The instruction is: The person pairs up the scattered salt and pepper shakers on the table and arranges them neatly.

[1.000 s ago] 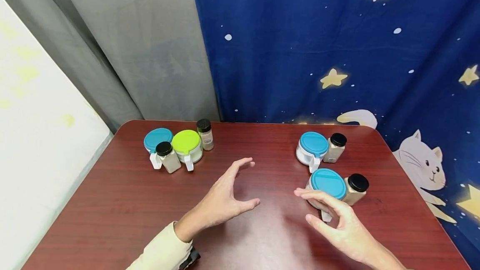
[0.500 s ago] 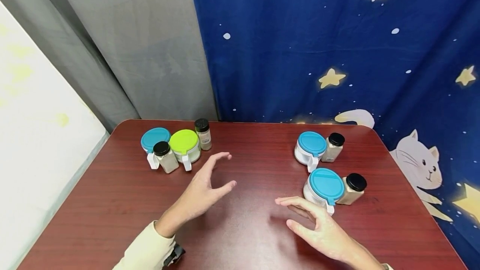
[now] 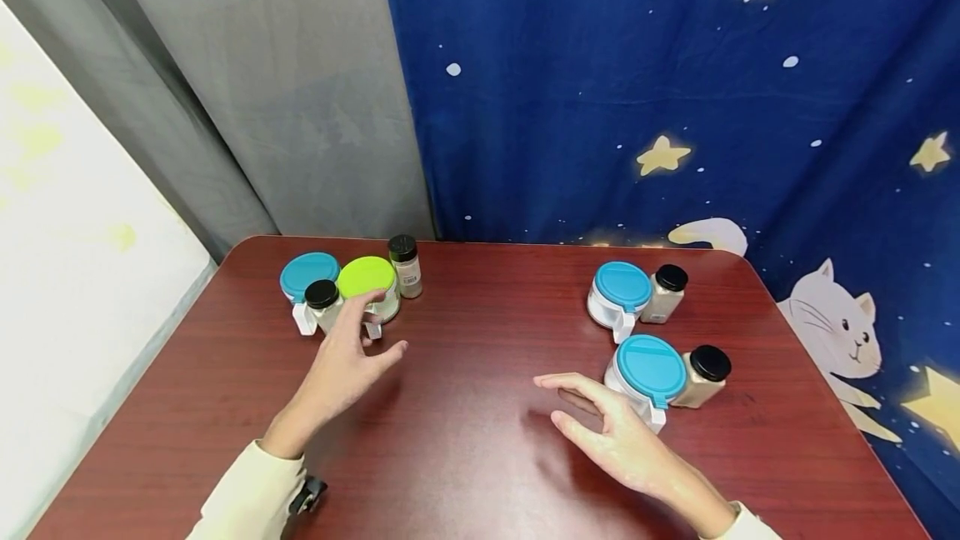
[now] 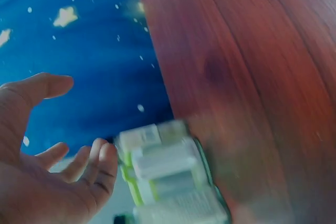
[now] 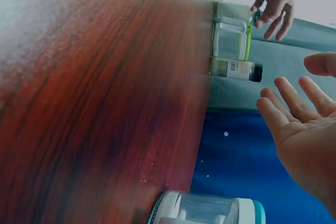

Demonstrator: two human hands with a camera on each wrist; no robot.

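My left hand [image 3: 341, 369] hangs over the table's left side, thumb and fingers spread and nothing in them. In the head view it overlaps a green-lidded seasoning jar [image 3: 366, 275] and a square bottle with a black cap [image 3: 322, 294]; its fingertips are close to that cap in the right wrist view. My right hand [image 3: 618, 436], also holding nothing, hovers with fingers extended just left of the nearer blue-lidded seasoning jar [image 3: 651, 367], partly covering its handled side. A black-capped square bottle [image 3: 703, 377] stands right beside this jar.
Behind the left hand stand another blue-lidded jar [image 3: 309, 273] and a round black-capped shaker [image 3: 406, 269]. Farther back on the right are a third blue-lidded jar [image 3: 622, 286] and a square black-capped bottle [image 3: 664, 294]. Curtains [image 3: 540, 107] hang past the table's far edge.
My left hand has moved left from mid-table to the left group of jars. My right hand has drifted left, uncovering more of the nearer blue-lidded jar. The jars and bottles stay put.
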